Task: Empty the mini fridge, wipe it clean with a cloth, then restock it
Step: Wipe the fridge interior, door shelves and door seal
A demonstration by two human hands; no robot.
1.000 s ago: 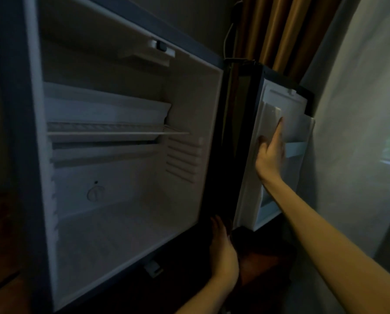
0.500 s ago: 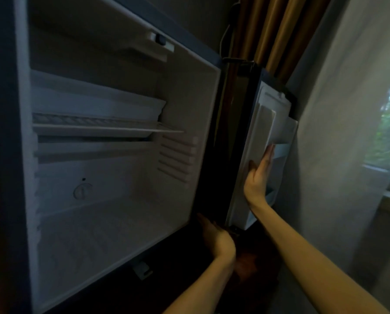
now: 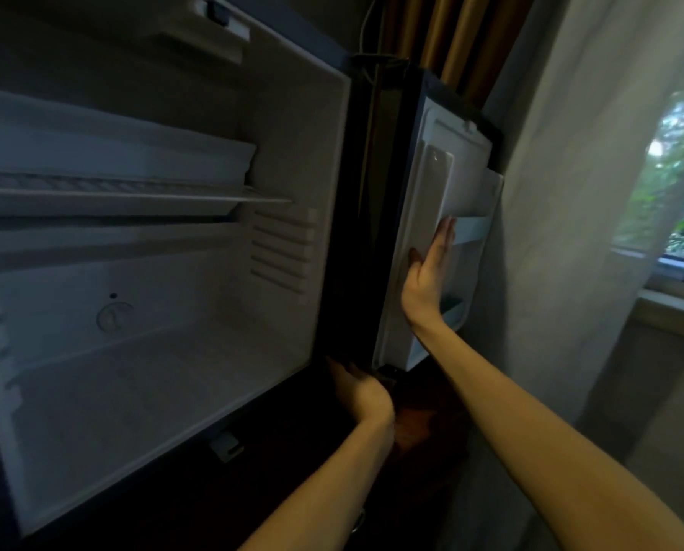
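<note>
The fingers (image 3: 445, 236) of your right hand (image 3: 425, 280) are lying straight and flat on the open door (image 3: 467, 169), holding nothing, so be pressing evenly while your left hand (image 3: 362, 387), loosely outstretched, is steadying the lower corner of the bare fridge (image 3: 292, 153).

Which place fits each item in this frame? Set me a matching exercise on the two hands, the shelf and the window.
Column one:
1. right hand
2. left hand
3. shelf
4. window

Column two:
A. far right, behind the sheer curtain
B. flat against the inside of the open door
C. at the lower front corner of the fridge, under the door's hinge side
D. in the upper part of the fridge interior

Pairs: 1-B, 2-C, 3-D, 4-A
</note>
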